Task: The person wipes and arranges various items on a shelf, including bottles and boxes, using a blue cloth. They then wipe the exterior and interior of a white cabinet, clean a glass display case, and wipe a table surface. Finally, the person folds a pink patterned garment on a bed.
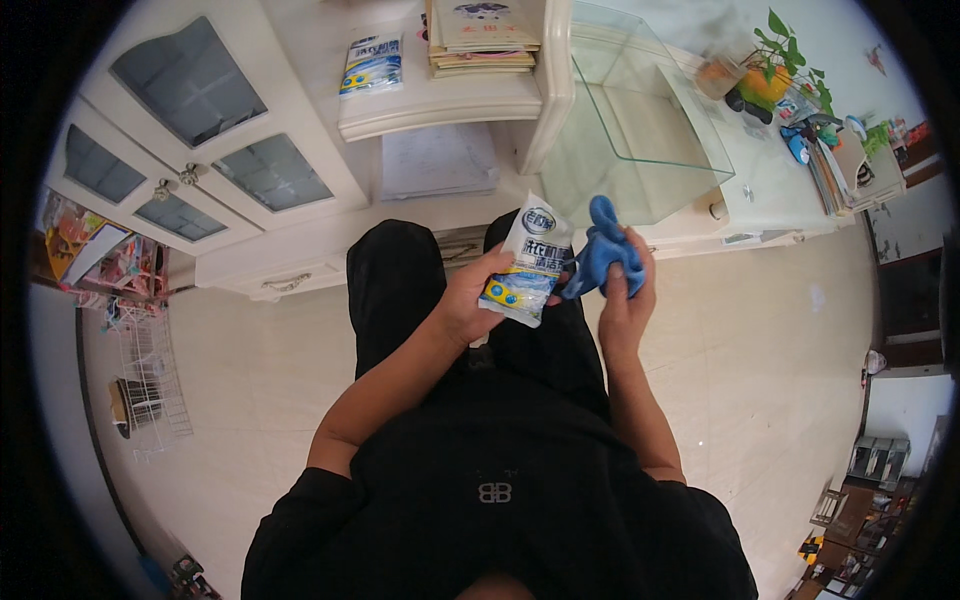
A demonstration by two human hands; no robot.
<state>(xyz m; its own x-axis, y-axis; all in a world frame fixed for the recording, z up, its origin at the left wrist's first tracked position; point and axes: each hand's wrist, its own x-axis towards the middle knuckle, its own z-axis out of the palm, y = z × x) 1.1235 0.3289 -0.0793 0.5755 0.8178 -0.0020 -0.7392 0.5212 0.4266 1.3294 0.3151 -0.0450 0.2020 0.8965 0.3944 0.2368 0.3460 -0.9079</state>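
Note:
My left hand (474, 296) grips a white, blue and yellow plastic packet (527, 259) of washing machine cleaner, held upright over my knees. Just right of it, my right hand (628, 292) is closed on a crumpled blue cloth (604, 251), thumb on top. The cloth's left end comes close to the packet's right edge; whether they touch I cannot tell. A similar packet (373, 64) lies on the white cabinet shelf (442, 111) ahead, beside a stack of books or booklets (484, 45).
Loose papers (439, 161) lie under the shelf. A glass tank (637, 161) stands right of it, its edges near my right hand. Further right are a potted plant (780, 64) and upright folders (821, 169). Glazed cabinet doors (274, 169) are at the left, a wire rack (154, 375) behind.

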